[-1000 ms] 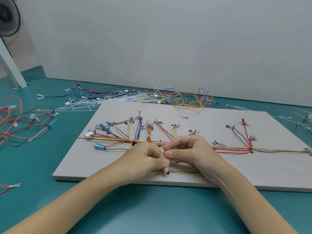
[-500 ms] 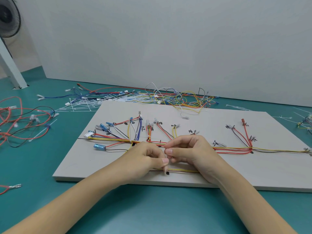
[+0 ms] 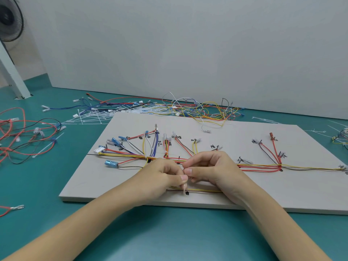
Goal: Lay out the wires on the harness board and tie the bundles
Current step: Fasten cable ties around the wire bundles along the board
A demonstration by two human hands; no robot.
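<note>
- The harness board [image 3: 244, 189] was laid flat on the green bench [image 3: 169, 238], and most of the wires were already spread out on it.
- A long bundle of wires [image 3: 259, 166] was seen running from 9 o'clock to 3 o'clock across the board, with short branches fanned up toward 12 o'clock.
- The left hand [image 3: 162, 178] was curled, and a small pale tie end [image 3: 183, 187] seemed to be pinched between thumb and finger.
- The right hand [image 3: 209, 170] was curled too, its fingertips pressed close to the left ones; what was held in it could not be told.
- A yellow and brown pair of wires [image 3: 205, 190] was lying just under both hands, near the 6 o'clock edge of the board.
- The tying step was judged to be in hand; next, the tie would likely need to be pulled snug around that pair.
- Two hands and one board were counted.
- Two blue plugs [image 3: 111, 163] were counted at 9 o'clock, and one white plug [image 3: 99, 149] close by.
- One heap of loose wires [image 3: 188, 110] was seen past the board at 12 o'clock, and one red tangle [image 3: 22, 136] at 9 o'clock.
</note>
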